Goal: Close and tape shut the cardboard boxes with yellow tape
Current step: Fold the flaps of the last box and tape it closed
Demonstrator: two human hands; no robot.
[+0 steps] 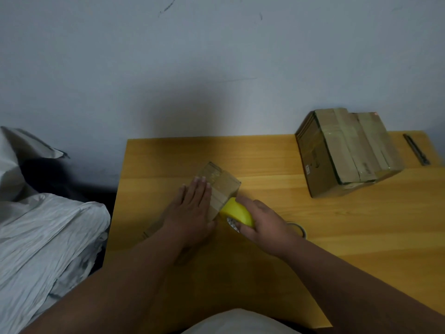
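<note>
Small cardboard box (218, 186) at the centre of the wooden surface (337, 237), closed, lying at an angle with its far end toward 1 o'clock. Left hand (192, 208) flat on top of the box, fingers straight and together, pressing down, grasping nothing. Right hand (262, 222) just at 4 o'clock of the box, fingers curled round a yellow tape roll (237, 213), the roll's edge touching the near right corner of the box. Pale strip of tape visible along the box top beyond the left fingertips; colour hard to tell in the dim light.

Second tape roll (298, 229), clear or pale, lying flat on the surface just at 3 o'clock of the right hand, partly hidden behind it. Larger cardboard box (346, 153) well apart at 2 o'clock, near the far edge, already closed and wrapped with bands of tape. Thin dark tool (416, 149), perhaps a cutter, lying beyond it near the far right corner. Crumpled grey plastic bags (43, 237) at 9 o'clock, off the surface. Plain grey wall (216, 56) at 12 o'clock.
</note>
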